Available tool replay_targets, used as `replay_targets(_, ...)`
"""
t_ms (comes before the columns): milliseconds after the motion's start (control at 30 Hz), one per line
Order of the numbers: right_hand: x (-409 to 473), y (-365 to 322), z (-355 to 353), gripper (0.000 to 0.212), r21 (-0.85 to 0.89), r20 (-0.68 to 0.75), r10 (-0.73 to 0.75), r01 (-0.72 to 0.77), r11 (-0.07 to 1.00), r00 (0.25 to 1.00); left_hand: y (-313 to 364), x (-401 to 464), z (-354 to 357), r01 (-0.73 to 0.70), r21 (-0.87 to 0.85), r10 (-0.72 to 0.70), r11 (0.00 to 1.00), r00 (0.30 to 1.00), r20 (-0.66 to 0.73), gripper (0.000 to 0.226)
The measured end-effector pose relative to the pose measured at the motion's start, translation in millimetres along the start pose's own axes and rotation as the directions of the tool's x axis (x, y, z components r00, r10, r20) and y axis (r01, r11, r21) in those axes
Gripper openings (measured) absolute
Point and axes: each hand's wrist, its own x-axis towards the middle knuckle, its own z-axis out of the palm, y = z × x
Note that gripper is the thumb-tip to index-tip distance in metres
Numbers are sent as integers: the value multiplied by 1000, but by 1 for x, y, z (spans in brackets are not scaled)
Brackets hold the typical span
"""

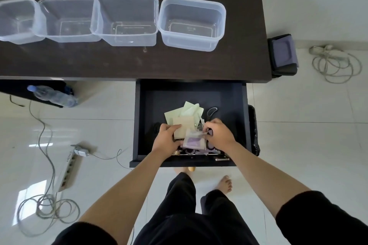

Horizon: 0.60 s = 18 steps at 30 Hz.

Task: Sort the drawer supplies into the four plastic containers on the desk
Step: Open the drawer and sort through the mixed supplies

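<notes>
Several clear plastic containers stand in a row on the dark desk (179,61); the rightmost container (192,24) and the one beside it (127,20) hold nothing. Below the desk edge a dark drawer (244,117) is pulled out. Inside lies a heap of pale green and cream sticky notes (187,115), a small clear bag with purple content (194,141), a dark rubber band (212,110) and small metal bits. My left hand (167,138) holds the cream notes with the thumb on top. My right hand (219,134) pinches something small at the bag's top edge.
A water bottle (52,95) lies on a low shelf at left. A power strip (69,167) and coiled cables (45,207) sit on the tiled floor at left; another cable coil (336,63) lies at right. A dark chair seat (282,55) stands beside the desk.
</notes>
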Motion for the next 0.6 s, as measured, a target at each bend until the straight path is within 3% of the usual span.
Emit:
replay_targets(133, -2, 6, -20, 11, 82, -8, 19, -18, 996, 1000, 1, -2, 3, 9, 13, -9, 1000, 1000, 1, 65)
replay_targets(300, -11, 9, -42, 13, 212, -154, 73, -39, 976, 985, 4, -5, 6, 6, 113, -8, 994, 1000, 11, 67)
replay_targets(600, -27, 8, -71, 24, 379, -273, 110, 2, 926, 956, 15, -26, 12, 113, 171, -116, 979, 993, 4, 57)
